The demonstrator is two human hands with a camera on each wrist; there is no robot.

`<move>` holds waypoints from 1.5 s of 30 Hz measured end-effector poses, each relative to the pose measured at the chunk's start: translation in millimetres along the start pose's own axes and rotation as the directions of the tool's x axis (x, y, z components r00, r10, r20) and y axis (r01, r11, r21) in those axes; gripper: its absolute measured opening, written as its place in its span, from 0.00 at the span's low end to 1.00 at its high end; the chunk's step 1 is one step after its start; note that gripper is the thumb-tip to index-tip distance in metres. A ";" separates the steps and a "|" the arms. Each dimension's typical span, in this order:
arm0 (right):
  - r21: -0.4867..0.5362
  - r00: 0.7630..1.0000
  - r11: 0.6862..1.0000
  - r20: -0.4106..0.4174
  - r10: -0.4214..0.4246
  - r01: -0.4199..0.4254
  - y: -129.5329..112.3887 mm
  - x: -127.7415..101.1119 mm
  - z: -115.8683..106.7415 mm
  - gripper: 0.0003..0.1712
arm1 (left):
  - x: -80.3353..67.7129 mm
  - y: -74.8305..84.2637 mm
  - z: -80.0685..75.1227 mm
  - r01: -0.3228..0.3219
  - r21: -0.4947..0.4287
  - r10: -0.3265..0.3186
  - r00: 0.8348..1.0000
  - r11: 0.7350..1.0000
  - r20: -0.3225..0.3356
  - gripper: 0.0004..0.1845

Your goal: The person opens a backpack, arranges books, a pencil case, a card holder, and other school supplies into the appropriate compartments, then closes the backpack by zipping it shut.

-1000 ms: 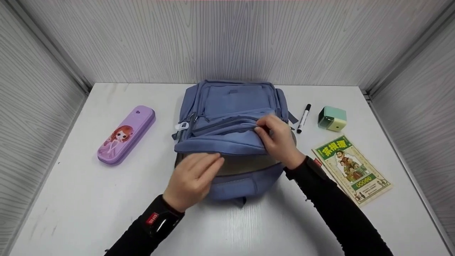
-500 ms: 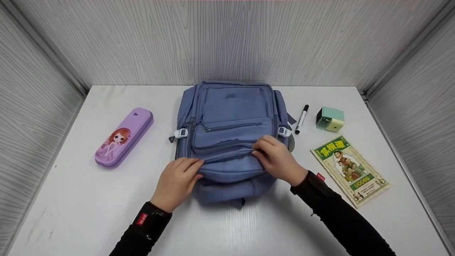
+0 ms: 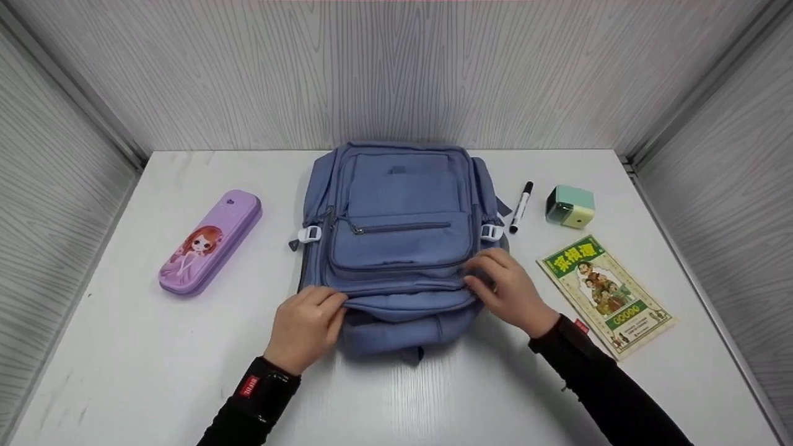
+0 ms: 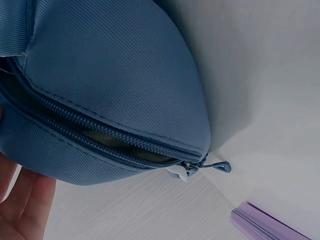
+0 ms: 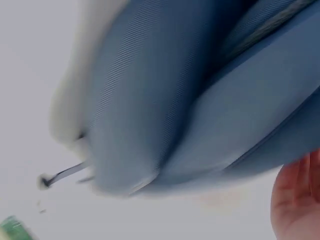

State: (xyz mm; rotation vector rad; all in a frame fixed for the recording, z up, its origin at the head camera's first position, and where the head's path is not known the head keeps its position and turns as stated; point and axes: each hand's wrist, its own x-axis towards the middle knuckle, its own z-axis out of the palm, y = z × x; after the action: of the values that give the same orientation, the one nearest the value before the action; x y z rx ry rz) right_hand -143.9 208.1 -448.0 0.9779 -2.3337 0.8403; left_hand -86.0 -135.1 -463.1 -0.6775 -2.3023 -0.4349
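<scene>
A blue backpack (image 3: 403, 192) lies on the white table, its front pockets and zippers facing up. At its lower left edge my left hand (image 3: 306, 328) pinches the fabric rim of the main opening. In the left wrist view the zipper (image 4: 95, 120) there is parted, with a zipper pull (image 4: 222, 166) at its end. My right hand (image 3: 511, 294) is at the lower right edge of the pack, thumb and fingertips apart beside the fabric. The right wrist view is blurred and shows only part of that hand (image 5: 300, 200) next to the blue cloth.
To the left lies a purple pencil case (image 3: 210, 241) with a cartoon girl on it. On the right are a black-and-white marker (image 3: 521, 207), a green pencil sharpener (image 3: 570, 206) and a green-and-cream booklet (image 3: 606, 296). Panelled walls (image 3: 396, 74) close off the back and sides.
The backpack's top flap, earlier lifted to show the inside, has come down flat. My left hand has gone to its left edge and gripped it; my right hand has moved down and right.
</scene>
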 end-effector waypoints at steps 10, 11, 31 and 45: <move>-0.186 0.629 0.646 0.148 0.763 -0.740 87.6 -48.0 -81.0 0.37 | 0.5 1.4 -3.0 0.007 0.021 -0.007 1.000 1.000 0.014 0.08; -0.232 0.554 0.589 0.204 0.807 -0.774 96.6 -54.3 -91.4 0.43 | 1.0 1.5 -3.3 0.006 0.021 -0.006 1.000 1.000 0.014 0.08; -0.506 0.164 0.313 0.317 0.934 -0.803 135.7 -114.5 -159.4 0.34 | 0.1 2.4 -2.8 0.021 0.023 -0.021 1.000 1.000 0.015 0.08; -0.436 0.037 0.254 0.448 0.893 -0.863 158.0 -124.5 -168.4 0.33 | 3.0 3.4 -2.1 0.015 0.006 -0.015 1.000 1.000 0.021 0.10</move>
State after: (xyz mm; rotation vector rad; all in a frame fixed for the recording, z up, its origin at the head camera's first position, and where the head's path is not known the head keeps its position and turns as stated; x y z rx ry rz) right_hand -152.8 469.9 -462.8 -0.6505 -3.5652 0.8854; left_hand -84.8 -132.4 -459.1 -0.6647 -2.3292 -0.4295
